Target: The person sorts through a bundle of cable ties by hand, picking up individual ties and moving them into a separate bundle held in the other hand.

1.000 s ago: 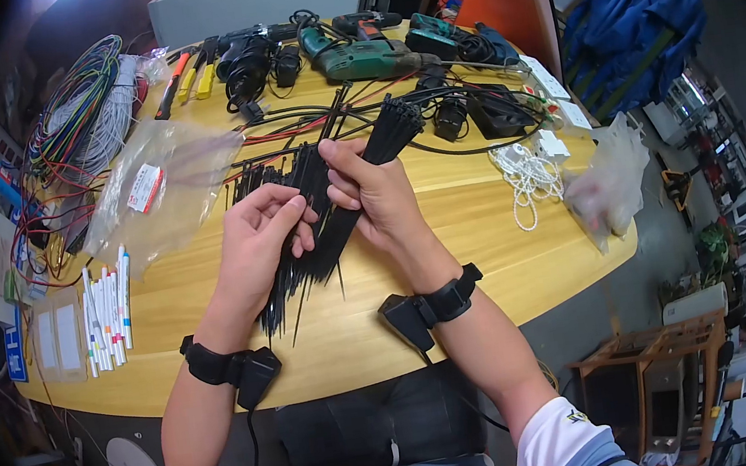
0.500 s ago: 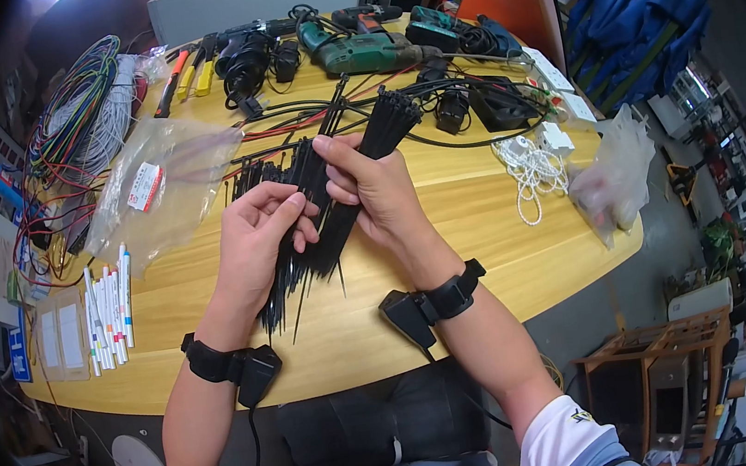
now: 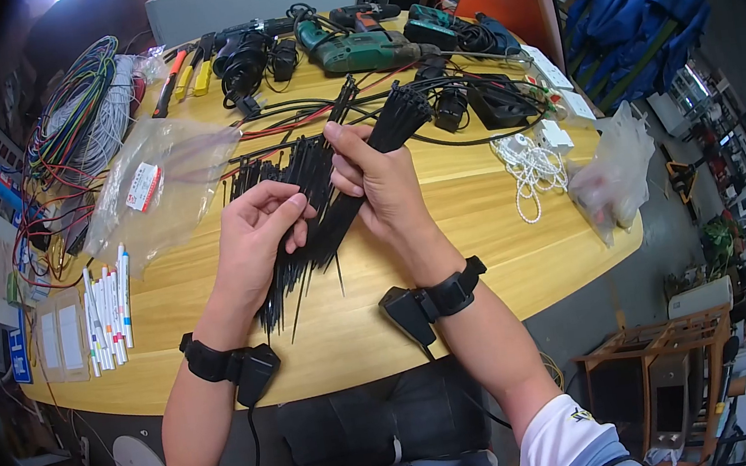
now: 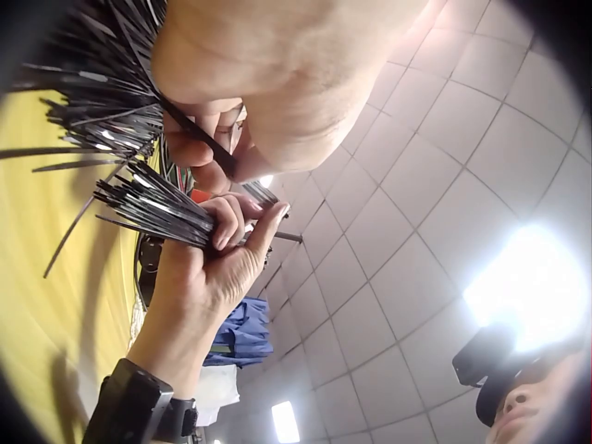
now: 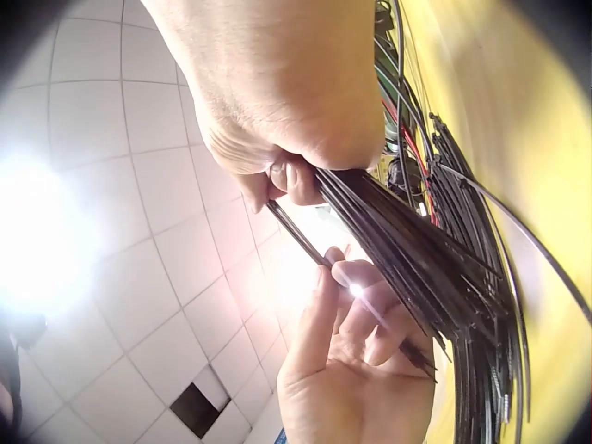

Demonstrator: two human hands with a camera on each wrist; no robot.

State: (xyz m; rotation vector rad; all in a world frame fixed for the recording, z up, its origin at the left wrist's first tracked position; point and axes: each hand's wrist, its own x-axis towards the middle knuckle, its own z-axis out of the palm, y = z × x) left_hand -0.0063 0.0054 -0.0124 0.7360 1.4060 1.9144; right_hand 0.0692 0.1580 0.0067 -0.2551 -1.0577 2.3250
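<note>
My right hand point(image 3: 364, 178) grips a thick bundle of black cable ties point(image 3: 384, 129) and holds it slanted above the wooden table point(image 3: 485, 238), heads up and to the right. The left hand point(image 3: 294, 213) sits just left of it and pinches a single tie at the bundle's lower part. More loose black ties point(image 3: 277, 170) lie fanned on the table behind the hands. In the left wrist view the right hand point(image 4: 217, 245) clasps the bundle point(image 4: 148, 205). In the right wrist view the left hand's fingertips point(image 5: 338, 273) hold one thin tie point(image 5: 296, 233) apart from the bundle point(image 5: 407, 254).
A clear plastic bag point(image 3: 163, 177) lies to the left, with a row of markers point(image 3: 107, 307) nearer the front edge. Coils of coloured wire point(image 3: 79, 111), drills point(image 3: 360, 48) and black cables crowd the far side. White cord point(image 3: 529, 172) and a filled bag point(image 3: 608, 176) lie at the right.
The right hand has lifted the bundle slightly up and to the right. The left hand has stayed almost in place at the bundle's lower end.
</note>
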